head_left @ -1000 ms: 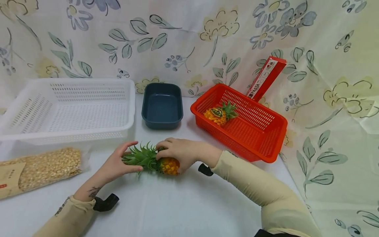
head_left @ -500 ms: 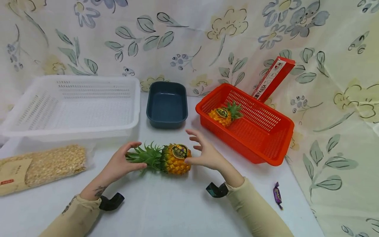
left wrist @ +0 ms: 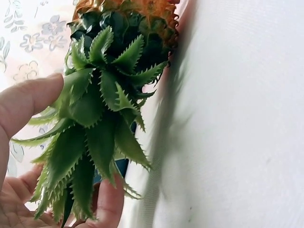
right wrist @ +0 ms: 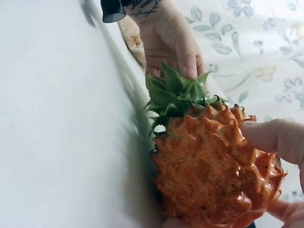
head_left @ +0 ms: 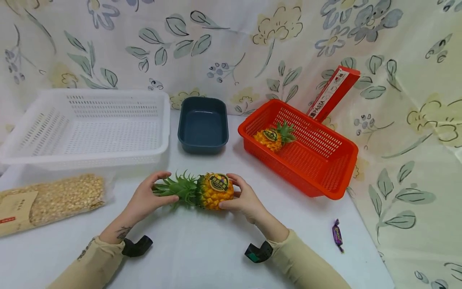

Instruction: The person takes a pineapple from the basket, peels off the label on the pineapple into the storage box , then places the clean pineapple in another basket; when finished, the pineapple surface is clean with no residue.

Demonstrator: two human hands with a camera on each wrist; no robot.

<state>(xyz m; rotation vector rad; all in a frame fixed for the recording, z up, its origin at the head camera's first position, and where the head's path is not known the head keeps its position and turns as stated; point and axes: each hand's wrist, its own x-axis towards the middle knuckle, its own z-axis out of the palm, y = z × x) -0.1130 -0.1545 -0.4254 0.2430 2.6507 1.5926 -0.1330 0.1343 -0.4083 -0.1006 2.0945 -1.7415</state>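
I've the pineapple (head_left: 203,193) sideways, long axis approx 9-to-3, crown (head_left: 180,189) twd 9 o'clk; L hand (head_left: 148,197) curls fingers rnd crown, R hand (head_left: 246,201) pinches the 3 o'clk end.

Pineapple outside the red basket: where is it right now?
In the head view, the pineapple lies sideways just left of centre, in front of the blue tray, between left grip at its leaves and right grip at its fruit.

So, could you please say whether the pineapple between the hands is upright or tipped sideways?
Tipped sideways: the pineapple has its crown at the left hand, its base at the right hand.
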